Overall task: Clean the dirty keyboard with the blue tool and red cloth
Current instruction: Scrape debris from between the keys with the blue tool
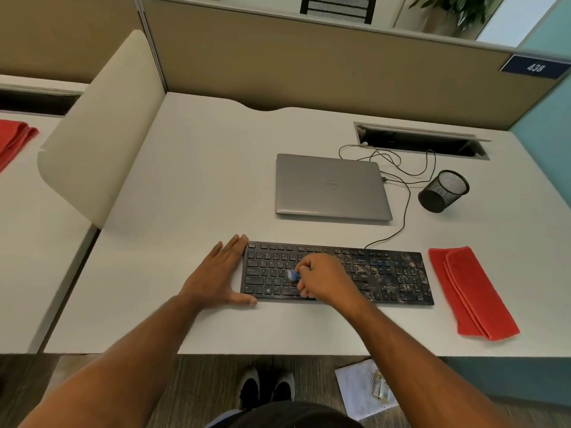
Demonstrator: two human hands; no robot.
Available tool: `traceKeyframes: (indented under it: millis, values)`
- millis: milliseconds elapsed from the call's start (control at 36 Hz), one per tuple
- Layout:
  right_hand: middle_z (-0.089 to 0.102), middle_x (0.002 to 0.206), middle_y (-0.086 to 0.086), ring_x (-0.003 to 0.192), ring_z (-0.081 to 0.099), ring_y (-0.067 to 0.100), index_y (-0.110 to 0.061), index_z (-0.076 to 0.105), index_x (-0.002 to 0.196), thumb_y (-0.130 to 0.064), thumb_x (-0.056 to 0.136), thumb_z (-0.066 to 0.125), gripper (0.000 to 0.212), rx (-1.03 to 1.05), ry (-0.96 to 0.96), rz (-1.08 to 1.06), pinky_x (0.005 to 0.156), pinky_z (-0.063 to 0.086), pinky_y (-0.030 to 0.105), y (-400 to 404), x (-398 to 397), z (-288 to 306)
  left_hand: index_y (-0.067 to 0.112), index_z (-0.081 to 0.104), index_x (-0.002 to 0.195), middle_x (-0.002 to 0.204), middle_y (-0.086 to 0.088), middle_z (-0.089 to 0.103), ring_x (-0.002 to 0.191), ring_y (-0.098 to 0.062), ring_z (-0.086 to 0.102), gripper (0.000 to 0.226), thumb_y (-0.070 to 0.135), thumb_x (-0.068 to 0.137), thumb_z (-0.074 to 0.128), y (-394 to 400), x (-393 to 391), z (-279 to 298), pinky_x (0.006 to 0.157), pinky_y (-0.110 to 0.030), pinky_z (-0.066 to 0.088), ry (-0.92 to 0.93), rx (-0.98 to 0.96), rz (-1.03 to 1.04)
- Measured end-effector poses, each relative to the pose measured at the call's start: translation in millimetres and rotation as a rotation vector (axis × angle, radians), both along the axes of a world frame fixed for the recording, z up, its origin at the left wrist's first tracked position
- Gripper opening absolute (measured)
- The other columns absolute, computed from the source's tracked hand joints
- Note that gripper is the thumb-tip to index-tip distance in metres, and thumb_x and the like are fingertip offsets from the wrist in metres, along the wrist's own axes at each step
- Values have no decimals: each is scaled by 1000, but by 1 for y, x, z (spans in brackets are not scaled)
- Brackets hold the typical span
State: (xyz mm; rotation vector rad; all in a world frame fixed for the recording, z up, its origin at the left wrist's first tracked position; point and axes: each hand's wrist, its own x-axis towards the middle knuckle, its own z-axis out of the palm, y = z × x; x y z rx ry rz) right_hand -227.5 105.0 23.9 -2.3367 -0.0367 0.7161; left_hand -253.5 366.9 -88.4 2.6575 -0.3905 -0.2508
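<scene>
Both hands work at a black keyboard (pixel 386 276) lying across the lower middle of the frame on a pale desk (pixel 185 180). At its left end, the left hand (pixel 221 273) lies flat on the desk, fingers straight and pointing toward the top of the frame, thumb stretched along the keyboard's near left corner, its inner edge touching the keyboard's side. From the lower right, the right forearm crosses in at a slant; the right hand (pixel 324 278) hovers knuckles-up over the left-centre keys, fingers curled round a small blue tool (pixel 293 275) whose pale tip pokes out to the left, down at the keys. Pale crumbs speckle the keys right of that hand, thickest at centre and right; the keys left of it look mostly dark.

Folded long, a red cloth (pixel 472 295) lies untouched on the desk just beside the keyboard's right end. Above the keyboard sits a closed silver laptop (pixel 332 186), with a black mesh cup (pixel 443 191) on its side to the right and thin black cables (pixel 401 171) looping between them. Sheets of paper (pixel 361 387) lie on the floor at lower right, near the person's shoes (pixel 267 387).
</scene>
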Motion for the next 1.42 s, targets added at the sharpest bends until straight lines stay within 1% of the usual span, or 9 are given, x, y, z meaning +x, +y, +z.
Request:
traceKeyframes:
  millis: [56, 278, 444, 611, 889, 1028, 1167, 1306, 1417]
  values:
    - [73, 73, 5, 64, 73, 18, -12, 70, 87, -11, 101, 47, 26, -23, 22, 8, 63, 62, 31, -2, -6, -4, 24, -16, 163, 170, 10, -12, 154, 0, -20, 143, 97, 67, 59, 0, 0, 0, 128, -32, -10, 2, -2, 2]
    - [73, 73, 10, 57, 68, 15, -12, 69, 94, -7, 102, 43, 27, 171, 41, -164, 58, 59, 27, -7, -4, 2, 23, -15, 163, 171, 9, -11, 154, -1, -19, 143, 98, 67, 59, 0, 0, 0, 129, -35, -7, 5, -7, -2]
    - [75, 75, 14, 60, 70, 19, -6, 71, 96, -8, 101, 46, 25, 82, 151, 21, 60, 59, 27, -9, -10, 4, 23, -15, 163, 171, 9, -11, 155, -1, -18, 142, 98, 67, 58, 1, 1, -1, 129, -34, -8, 0, 4, -4]
    - [73, 73, 3, 58, 69, 10, -15, 70, 96, -10, 103, 46, 26, 46, -20, -105, 58, 57, 22, -20, -3, 0, 21, -14, 164, 172, 8, -9, 155, -2, -17, 143, 97, 67, 60, 1, 1, -2, 130, -36, -6, -6, -1, -5]
    - [74, 73, 7, 57, 69, 12, -15, 69, 91, -7, 102, 48, 25, 89, 26, -107, 57, 58, 22, -23, 2, 8, 22, -15, 164, 171, 8, -10, 155, -1, -18, 142, 97, 68, 59, 1, 1, -2, 128, -33, -9, -2, -3, -8]
    - [74, 72, 10, 58, 70, 16, -8, 72, 94, -9, 102, 48, 25, 6, 127, 35, 58, 57, 25, -26, -2, 6, 22, -16, 163, 172, 8, -11, 155, -1, -19, 143, 97, 67, 59, 1, 0, -2, 128, -31, -11, -3, 2, -4]
    - [73, 73, 7, 56, 68, 12, -16, 70, 92, -10, 102, 49, 24, 71, -5, -123, 55, 55, 22, -33, 4, 8, 22, -16, 163, 172, 8, -11, 155, -1, -19, 143, 97, 67, 59, 1, 0, -2, 128, -32, -10, 1, 3, -5]
    - [74, 70, 8, 55, 68, 13, -7, 72, 92, -10, 101, 49, 25, -63, 109, 61, 55, 56, 23, -36, 1, 7, 22, -15, 163, 172, 8, -10, 155, -2, -18, 143, 97, 67, 59, 1, 0, -2, 128, -32, -10, -5, -1, -4]
    - [74, 70, 7, 55, 67, 13, -10, 71, 92, -10, 101, 49, 24, 23, 42, -38, 56, 56, 24, -37, 5, 11, 21, -14, 164, 171, 8, -9, 155, -2, -18, 142, 96, 68, 60, 0, 1, 0, 128, -32, -10, -10, -2, -5]
